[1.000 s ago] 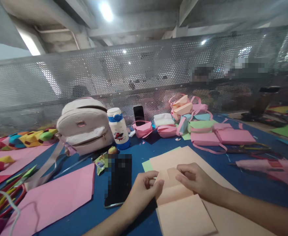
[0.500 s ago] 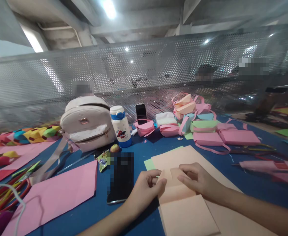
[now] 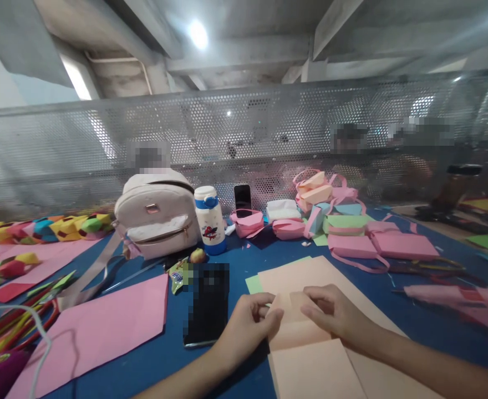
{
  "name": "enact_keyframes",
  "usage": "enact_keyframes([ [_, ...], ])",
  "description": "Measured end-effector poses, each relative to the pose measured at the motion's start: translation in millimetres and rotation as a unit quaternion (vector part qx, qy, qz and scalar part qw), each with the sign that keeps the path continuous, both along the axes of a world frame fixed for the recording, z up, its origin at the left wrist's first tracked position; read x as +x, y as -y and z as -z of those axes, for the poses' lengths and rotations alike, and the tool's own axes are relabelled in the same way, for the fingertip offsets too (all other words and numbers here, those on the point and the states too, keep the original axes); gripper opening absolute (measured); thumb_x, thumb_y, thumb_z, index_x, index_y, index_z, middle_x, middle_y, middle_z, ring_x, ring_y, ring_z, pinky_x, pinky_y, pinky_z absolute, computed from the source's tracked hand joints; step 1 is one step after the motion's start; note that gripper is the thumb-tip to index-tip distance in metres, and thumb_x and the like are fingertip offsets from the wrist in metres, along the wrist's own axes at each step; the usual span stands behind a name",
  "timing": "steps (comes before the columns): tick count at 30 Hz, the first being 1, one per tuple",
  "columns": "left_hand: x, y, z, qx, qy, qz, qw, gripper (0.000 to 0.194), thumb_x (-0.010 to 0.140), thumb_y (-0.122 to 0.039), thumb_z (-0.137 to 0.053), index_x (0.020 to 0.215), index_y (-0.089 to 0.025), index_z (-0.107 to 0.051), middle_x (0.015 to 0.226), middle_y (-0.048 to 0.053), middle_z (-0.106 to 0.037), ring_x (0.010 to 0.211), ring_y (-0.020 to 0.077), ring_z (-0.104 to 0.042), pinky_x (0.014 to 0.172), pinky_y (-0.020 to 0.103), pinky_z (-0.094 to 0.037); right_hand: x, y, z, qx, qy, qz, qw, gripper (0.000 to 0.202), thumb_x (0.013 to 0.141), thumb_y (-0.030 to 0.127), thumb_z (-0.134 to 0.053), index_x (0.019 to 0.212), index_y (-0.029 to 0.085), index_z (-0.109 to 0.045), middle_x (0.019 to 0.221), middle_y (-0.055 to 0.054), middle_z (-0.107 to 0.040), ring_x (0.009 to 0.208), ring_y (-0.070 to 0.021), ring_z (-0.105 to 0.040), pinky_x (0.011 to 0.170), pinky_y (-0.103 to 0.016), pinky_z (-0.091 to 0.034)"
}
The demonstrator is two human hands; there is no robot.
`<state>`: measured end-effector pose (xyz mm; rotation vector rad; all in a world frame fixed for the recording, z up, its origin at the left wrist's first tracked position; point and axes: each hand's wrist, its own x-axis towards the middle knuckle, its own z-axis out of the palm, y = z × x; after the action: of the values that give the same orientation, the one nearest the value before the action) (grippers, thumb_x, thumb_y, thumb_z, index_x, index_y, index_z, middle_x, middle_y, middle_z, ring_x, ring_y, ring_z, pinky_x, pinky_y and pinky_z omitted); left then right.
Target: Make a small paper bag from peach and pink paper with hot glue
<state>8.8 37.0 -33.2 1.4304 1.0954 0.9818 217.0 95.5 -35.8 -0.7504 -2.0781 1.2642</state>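
Note:
A folded peach paper point(image 3: 296, 330) lies over larger peach sheets point(image 3: 316, 269) on the blue table. My left hand point(image 3: 254, 321) pinches its left edge between thumb and fingers. Opposite, my right hand point(image 3: 337, 313) is closed on the upper right part of the same paper, thumb on top. The paper's upper flap stands slightly raised between both hands, and its lower panel lies toward me. A green sheet point(image 3: 253, 284) peeks out beneath the peach sheets at the left.
Left of my hands are a black phone point(image 3: 208, 307) and a pink sheet point(image 3: 102, 327). Behind stand a white backpack point(image 3: 158, 219), a bottle point(image 3: 209, 221) and pink paper bags point(image 3: 352, 245). At the right lies a pink glue gun point(image 3: 452, 293).
The whole view has tilted up a little, so things sit slightly lower in the picture. Both hands keep their hold on the paper with barely any movement.

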Motion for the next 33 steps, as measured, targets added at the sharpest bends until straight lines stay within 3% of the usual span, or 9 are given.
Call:
enact_keyframes([
  [10, 0.6, -0.2, 1.6, 0.009, 0.007, -0.018, 1.0, 0.043, 0.079, -0.053, -0.066, 0.085, -0.01, -0.07, 0.064, 0.002, -0.059, 0.056, 0.0121, -0.048, 0.054, 0.022, -0.037, 0.4, 1.1, 1.6, -0.014, -0.008, 0.003, 1.0, 0.045, 0.09, 0.05, -0.055, 0.063, 0.021, -0.033, 0.064, 0.005, -0.03, 0.06, -0.0115, -0.028, 0.053, -0.026, -0.021],
  [22, 0.0, -1.4, 1.9, -0.009, 0.019, -0.013, 1.0, 0.045, 0.079, -0.054, -0.066, 0.084, -0.009, -0.068, 0.062, 0.0, -0.055, 0.053, 0.0093, -0.043, 0.052, 0.021, -0.032, 1.0, 0.3, 1.2, -0.025, 0.005, -0.005, 1.0, 0.048, 0.087, 0.055, -0.057, 0.064, 0.02, -0.035, 0.065, 0.005, -0.031, 0.06, -0.0113, -0.029, 0.053, -0.026, -0.021],
  [33, 1.9, 0.8, -0.6, -0.017, 0.015, -0.015, 1.0, 0.04, 0.078, -0.05, -0.069, 0.084, -0.01, -0.07, 0.062, 0.001, -0.059, 0.054, 0.0109, -0.047, 0.052, 0.021, -0.035, -0.8, 1.2, -4.0, 0.001, 0.021, 0.003, 1.0, 0.048, 0.086, 0.053, -0.059, 0.061, 0.02, -0.033, 0.062, 0.006, -0.028, 0.058, -0.0106, -0.027, 0.052, -0.026, -0.019],
])
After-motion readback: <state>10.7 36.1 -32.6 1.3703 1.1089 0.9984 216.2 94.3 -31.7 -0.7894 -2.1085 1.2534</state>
